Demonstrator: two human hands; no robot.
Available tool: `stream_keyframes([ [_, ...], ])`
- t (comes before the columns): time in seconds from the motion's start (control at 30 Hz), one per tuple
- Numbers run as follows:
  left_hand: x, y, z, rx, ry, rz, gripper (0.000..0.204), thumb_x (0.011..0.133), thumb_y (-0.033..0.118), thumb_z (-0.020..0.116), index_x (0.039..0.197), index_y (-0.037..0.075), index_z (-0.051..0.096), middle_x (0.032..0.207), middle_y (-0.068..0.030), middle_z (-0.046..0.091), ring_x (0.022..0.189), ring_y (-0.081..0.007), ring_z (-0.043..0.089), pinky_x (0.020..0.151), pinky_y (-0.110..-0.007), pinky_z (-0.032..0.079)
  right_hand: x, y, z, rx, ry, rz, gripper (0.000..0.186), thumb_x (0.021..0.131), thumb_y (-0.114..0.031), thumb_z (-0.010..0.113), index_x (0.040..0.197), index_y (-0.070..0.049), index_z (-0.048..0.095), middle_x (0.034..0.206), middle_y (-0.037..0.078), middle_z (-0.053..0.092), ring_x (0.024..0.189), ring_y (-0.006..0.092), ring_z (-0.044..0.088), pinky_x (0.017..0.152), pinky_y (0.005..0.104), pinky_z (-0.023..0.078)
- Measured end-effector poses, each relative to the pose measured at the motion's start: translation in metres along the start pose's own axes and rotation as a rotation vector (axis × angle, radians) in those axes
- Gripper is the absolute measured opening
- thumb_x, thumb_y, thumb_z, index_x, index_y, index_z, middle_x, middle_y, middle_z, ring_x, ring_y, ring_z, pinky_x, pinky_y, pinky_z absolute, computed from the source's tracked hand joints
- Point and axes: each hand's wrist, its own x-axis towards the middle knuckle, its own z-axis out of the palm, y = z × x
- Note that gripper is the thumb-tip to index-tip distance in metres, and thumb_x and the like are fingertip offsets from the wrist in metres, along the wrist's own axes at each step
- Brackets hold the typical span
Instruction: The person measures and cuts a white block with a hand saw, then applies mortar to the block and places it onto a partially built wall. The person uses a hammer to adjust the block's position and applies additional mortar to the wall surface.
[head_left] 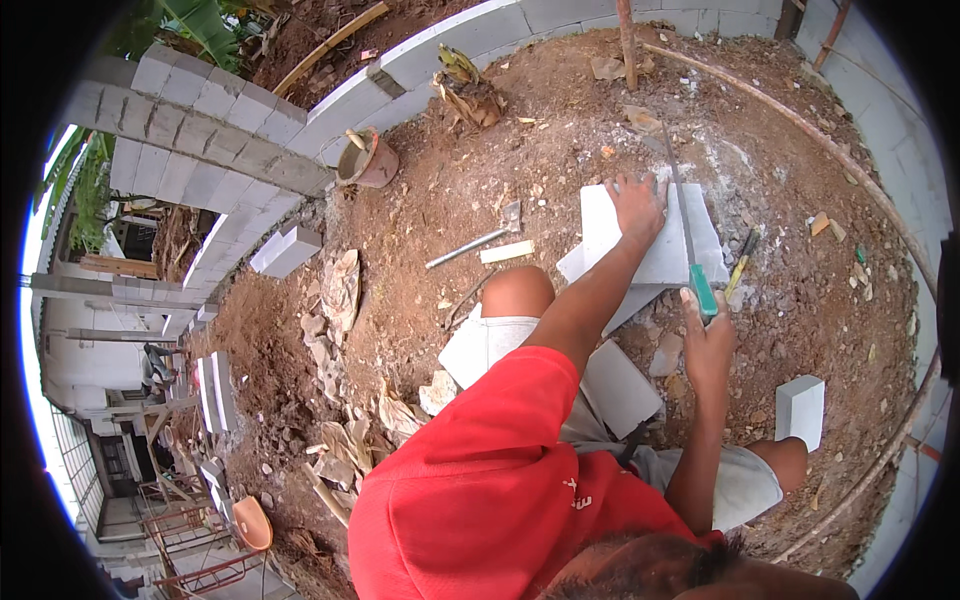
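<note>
A white lightweight building block lies in front of me on the dirt, resting across another pale block. My left hand lies flat on its top, near the far edge, with the fingers spread. Gripped in my right hand is a hand saw with a green handle. Its long blade runs away from me across the top of the block, right of my left hand. How deep the teeth sit in the block I cannot tell. A thin yellow and black tool lies just right of the block.
Left of the block are a metal-handled hammer and a pale strip. Loose blocks lie by my legs and at right. A bucket stands near the block wall. A long pole curves along the right.
</note>
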Motion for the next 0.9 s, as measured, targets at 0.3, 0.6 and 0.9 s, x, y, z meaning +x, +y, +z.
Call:
stream_keyframes([
  [0.3,0.013,0.004,-0.005,-0.009,0.023,0.034,0.043,0.105,0.046,0.053,0.123,0.012,0.073,0.119,-0.0187,0.067,0.127,-0.0361,0.05,0.117,-0.058,0.025,-0.068,0.031,-0.014,0.159,0.081,0.057,0.027,0.105,-0.024,0.067,0.109,0.002,0.062,0.077,0.012,0.059,0.073,0.0168,0.055,0.069,0.0363,0.047],
  [0.6,0.013,-0.007,0.01,0.022,0.006,0.014,0.048,0.106,0.05,0.049,0.129,0.017,0.073,0.131,-0.0209,0.067,0.135,-0.039,0.051,0.123,-0.06,0.019,-0.044,0.032,-0.015,-0.001,-0.009,0.165,0.032,0.104,-0.03,0.069,0.106,0.002,0.062,0.076,0.011,0.059,0.071,0.0167,0.052,0.067,0.0368,0.047],
  [0.9,0.013,-0.002,0.023,0.035,0.061,0.111,0.045,0.103,0.049,0.054,0.13,0.017,0.072,0.124,-0.0168,0.068,0.13,-0.037,0.051,0.121,-0.06,0.021,0.039,0.031,0.023,-0.072,0.113,-0.016,0.047,0.102,-0.04,0.067,0.117,0.005,0.064,0.075,0.021,0.067,0.068,0.0343,0.066,0.068,0.0421,0.052],
])
